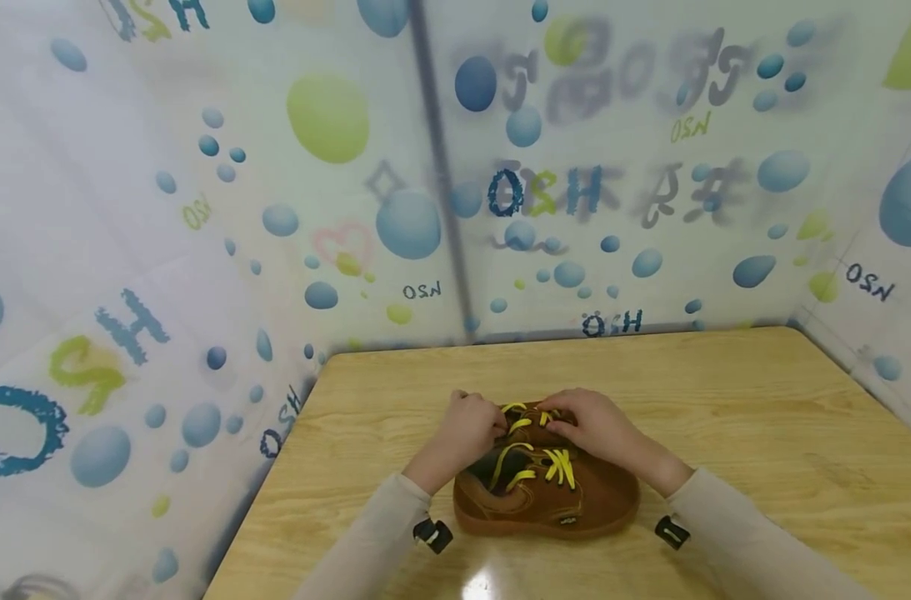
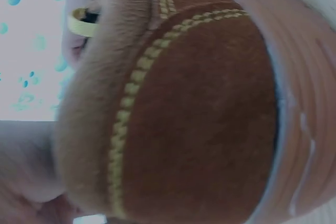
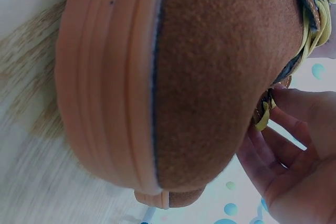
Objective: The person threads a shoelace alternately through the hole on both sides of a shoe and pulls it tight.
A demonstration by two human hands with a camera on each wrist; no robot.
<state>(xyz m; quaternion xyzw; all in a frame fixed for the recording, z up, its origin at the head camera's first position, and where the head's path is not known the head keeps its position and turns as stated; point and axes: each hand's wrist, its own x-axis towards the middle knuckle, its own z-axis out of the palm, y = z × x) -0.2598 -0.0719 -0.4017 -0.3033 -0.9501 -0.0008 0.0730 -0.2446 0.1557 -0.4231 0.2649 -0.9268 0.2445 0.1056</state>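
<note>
Two brown suede shoes with yellow laces stand side by side on the table, toes to the right. The far shoe (image 1: 526, 433) is partly hidden behind the near shoe (image 1: 598, 492). My left hand (image 1: 466, 429) grips the far shoe at its opening with curled fingers; its fingertips are hidden. With thumb and fingers, my right hand (image 1: 593, 421) pinches the far shoe's yellow shoelace (image 3: 264, 116) over the eyelets. The near shoe's heel (image 2: 194, 114) fills most of the left wrist view, and its toe (image 3: 210, 87) much of the right wrist view.
The wooden table (image 1: 725, 392) meets a white curtain (image 1: 395, 292) printed with blue and green drops at its back edge. More of this curtain hangs at the left and right. Loose lace ends (image 1: 511, 458) lie over the near shoe's opening.
</note>
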